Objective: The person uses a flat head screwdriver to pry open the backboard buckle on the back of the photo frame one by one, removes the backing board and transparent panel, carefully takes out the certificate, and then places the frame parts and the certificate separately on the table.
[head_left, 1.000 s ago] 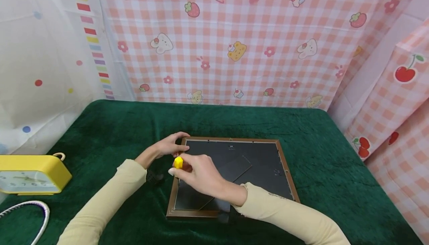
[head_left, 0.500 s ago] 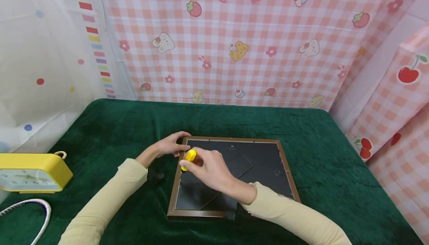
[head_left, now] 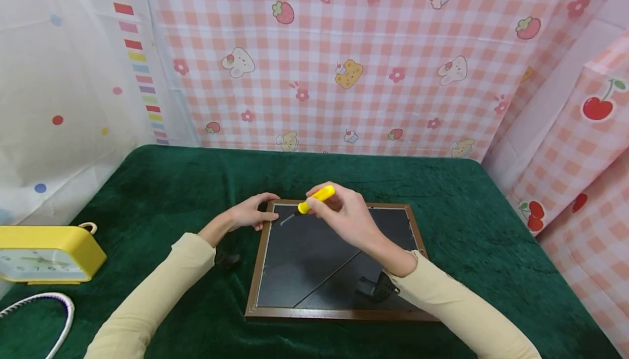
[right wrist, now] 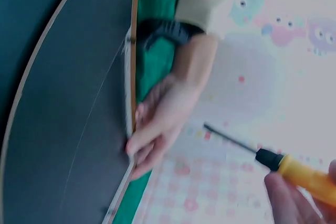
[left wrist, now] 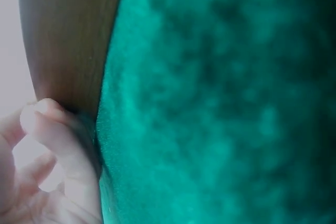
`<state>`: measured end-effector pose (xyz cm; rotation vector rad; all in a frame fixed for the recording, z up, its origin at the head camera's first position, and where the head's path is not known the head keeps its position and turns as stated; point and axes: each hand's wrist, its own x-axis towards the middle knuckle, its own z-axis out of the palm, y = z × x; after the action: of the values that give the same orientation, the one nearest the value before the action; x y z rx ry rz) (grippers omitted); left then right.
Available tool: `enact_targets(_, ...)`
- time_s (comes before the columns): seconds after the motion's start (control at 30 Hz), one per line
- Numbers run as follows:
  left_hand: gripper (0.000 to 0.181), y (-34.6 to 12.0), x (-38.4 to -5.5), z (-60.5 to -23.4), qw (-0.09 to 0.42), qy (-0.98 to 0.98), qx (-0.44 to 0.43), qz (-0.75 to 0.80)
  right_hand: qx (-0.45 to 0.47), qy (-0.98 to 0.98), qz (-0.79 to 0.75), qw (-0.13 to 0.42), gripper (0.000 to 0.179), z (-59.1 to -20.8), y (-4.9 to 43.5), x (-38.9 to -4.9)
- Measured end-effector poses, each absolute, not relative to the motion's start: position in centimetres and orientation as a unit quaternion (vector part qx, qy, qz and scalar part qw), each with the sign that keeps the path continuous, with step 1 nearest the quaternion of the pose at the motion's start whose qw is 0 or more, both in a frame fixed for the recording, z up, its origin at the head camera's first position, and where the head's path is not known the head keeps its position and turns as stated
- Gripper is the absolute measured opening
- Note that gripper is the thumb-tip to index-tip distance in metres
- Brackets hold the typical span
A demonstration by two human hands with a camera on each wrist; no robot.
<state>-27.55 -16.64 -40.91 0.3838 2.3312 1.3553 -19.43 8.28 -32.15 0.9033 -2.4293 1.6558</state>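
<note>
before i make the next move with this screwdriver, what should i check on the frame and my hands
1. Frame back side up: ok, the dark backing faces upward.
2. Frame steadied: ok, your left hand grips it at the far left corner.
3. Screwdriver held: ok, your right hand pinches its yellow handle.
4. Tip placed on the frame: not ok, the right wrist view shows it in the air.
5. Clock out of the way: ok, it stands apart, off to the left.
6. Backing loose: cannot tell from these views.
</note>
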Motion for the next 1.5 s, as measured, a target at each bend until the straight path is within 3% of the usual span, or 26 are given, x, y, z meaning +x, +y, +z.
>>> enact_targets(0.23,0.055,-16.7,-27.3,-41.1,0.204,0.836,0.145,0.489,0.255,-0.752,0.607,-0.027,0.022,-31.9,11.3,-19.8)
enact_targets(0.4,0.055,-16.8,-27.3,-41.2,0.203,0.837,0.147,0.487,0.228,-0.748,0.620,-0.059,0.029,-34.1,13.7,-21.0)
enact_targets(0.67,0.056,-16.7,-27.3,-41.1,0.203,0.839,0.147,0.483,0.163,-0.746,0.643,-0.066,0.036,-36.5,18.4,-22.8)
enact_targets(0.97,0.056,-16.5,-27.3,-41.3,0.203,0.840,0.148,0.480,0.142,-0.689,0.707,-0.079,0.019,-37.5,26.5,-23.6)
enact_targets(1.13,0.054,-16.6,-27.3,-41.3,0.202,0.840,0.151,0.480,0.121,-0.646,0.748,-0.092,0.012,-37.8,31.2,-23.0)
enact_targets(1.5,0.052,-16.6,-27.3,-40.8,0.186,0.860,0.177,0.441,0.109,-0.562,0.816,-0.074,0.018,-39.3,36.5,-21.3)
